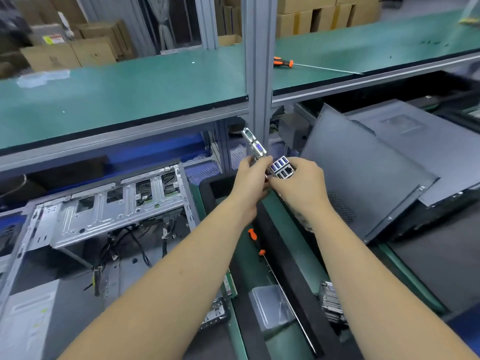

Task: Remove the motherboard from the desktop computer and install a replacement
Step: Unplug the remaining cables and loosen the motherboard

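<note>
Board: you hold the motherboard with silver and blue rear ports (pixel 270 162) edge-on, above and right of the opened silver metal computer case (pixel 104 203).
Hands: left hand (pixel 250 183) and right hand (pixel 302 183) both grasp it.
Risk: a slack grasp probably drops it.

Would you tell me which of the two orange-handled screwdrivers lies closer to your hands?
The orange-and-black-handled screwdriver on the lower bench, just beneath your forearms; the other orange-handled screwdriver lies up on the green shelf.
</note>
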